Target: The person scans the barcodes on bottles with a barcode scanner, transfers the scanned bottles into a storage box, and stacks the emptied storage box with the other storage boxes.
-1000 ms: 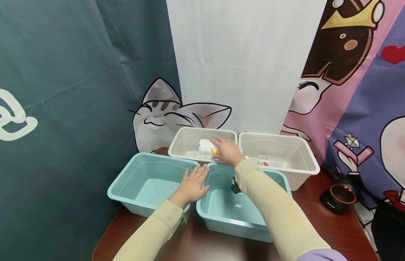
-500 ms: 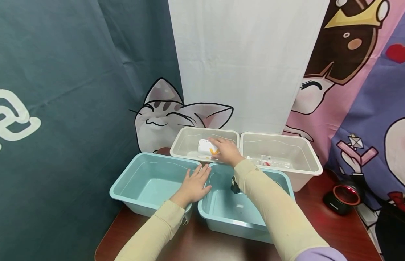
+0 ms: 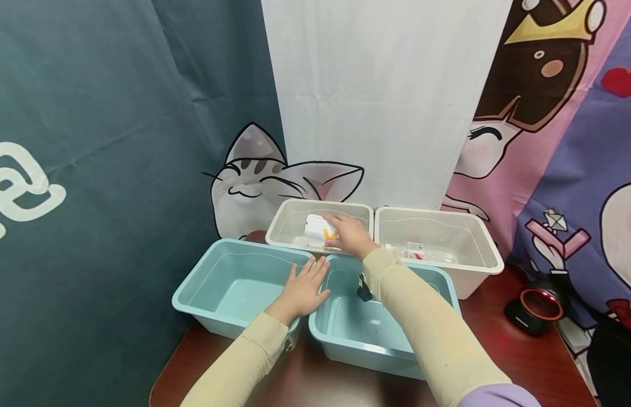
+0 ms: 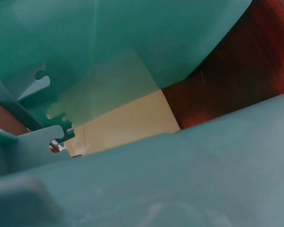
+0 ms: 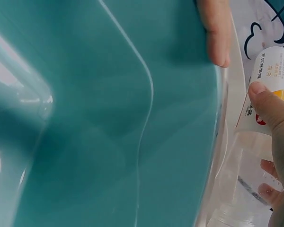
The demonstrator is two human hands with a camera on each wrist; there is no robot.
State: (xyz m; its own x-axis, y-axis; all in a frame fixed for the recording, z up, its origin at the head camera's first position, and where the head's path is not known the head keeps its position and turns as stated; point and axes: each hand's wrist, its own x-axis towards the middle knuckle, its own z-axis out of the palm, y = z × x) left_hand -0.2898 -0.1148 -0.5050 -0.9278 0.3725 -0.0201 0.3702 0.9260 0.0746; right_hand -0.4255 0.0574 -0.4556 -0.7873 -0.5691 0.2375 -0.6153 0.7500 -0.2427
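My right hand (image 3: 350, 233) reaches into the left beige bin (image 3: 323, 203) and grips a clear plastic bottle with a white and yellow label (image 3: 314, 226). In the right wrist view, the thumb lies on the bottle's label (image 5: 262, 111), and fingertips show through the clear part. The left hand (image 3: 302, 287) rests, fingers straight and spread, where the rims of the left blue bin (image 3: 229, 243) and the right blue bin (image 3: 366, 346) meet. Its own wrist view shows only bin walls and a sleeve, with the fingers hidden.
A second clear bottle (image 3: 432, 253) lies in the right beige bin (image 3: 491, 265). Beyond the bins hangs a printed curtain (image 3: 387, 102). On the brown table (image 3: 478, 328) a black device with a red-lit ring (image 3: 536, 307) stands at the right.
My right hand and the gripped bottle have shifted slightly left within the beige bin. The left hand stays on the blue rims. The head view has swung slightly left.
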